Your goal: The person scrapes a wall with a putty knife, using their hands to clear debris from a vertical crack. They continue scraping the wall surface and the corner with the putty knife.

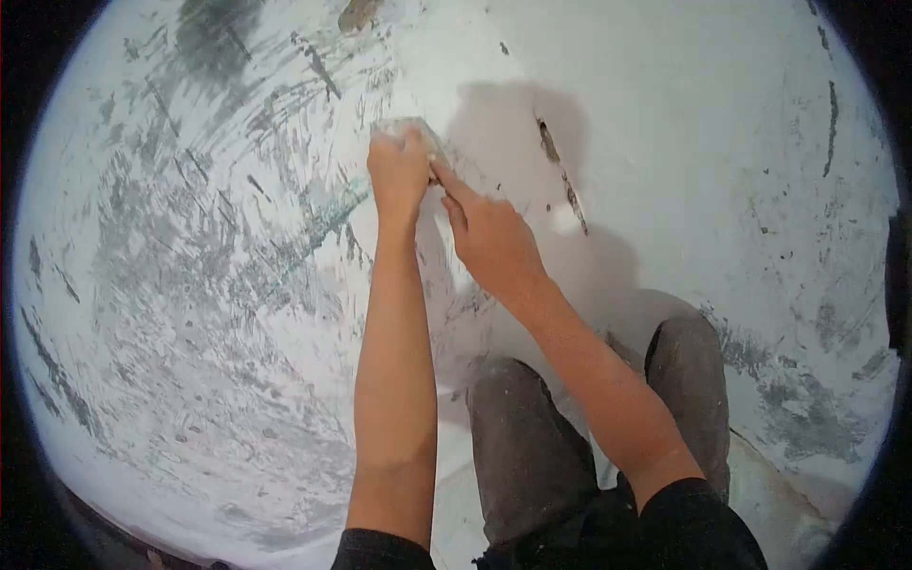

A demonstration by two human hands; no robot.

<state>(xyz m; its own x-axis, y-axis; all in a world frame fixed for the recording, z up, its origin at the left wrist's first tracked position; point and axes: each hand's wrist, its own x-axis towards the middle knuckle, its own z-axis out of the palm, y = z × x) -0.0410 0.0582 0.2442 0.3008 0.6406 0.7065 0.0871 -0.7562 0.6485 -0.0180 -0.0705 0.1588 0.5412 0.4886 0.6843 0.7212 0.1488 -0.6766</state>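
My left hand (399, 176) is closed over a flat, pale grey tool that looks like a wide scraper (384, 126), its fingers pressed on the broad plate. From the right, my right hand (494, 237) reaches to the same tool, index finger stretched along its near right corner and the other fingers curled. A dark part, maybe a handle, shows between the two hands; most of it is hidden. The tool lies against a large white surface (665, 114) streaked with grey. A greenish smear (332, 214) runs down to the left from the tool.
Long dark cracks or gouges (548, 142) mark the white surface right of the hands. A brown patch (358, 13) is at the top edge. My bent knees, in dark trousers (522, 446), are close to the surface below. A pale ledge or floor (774, 494) shows at the lower right.
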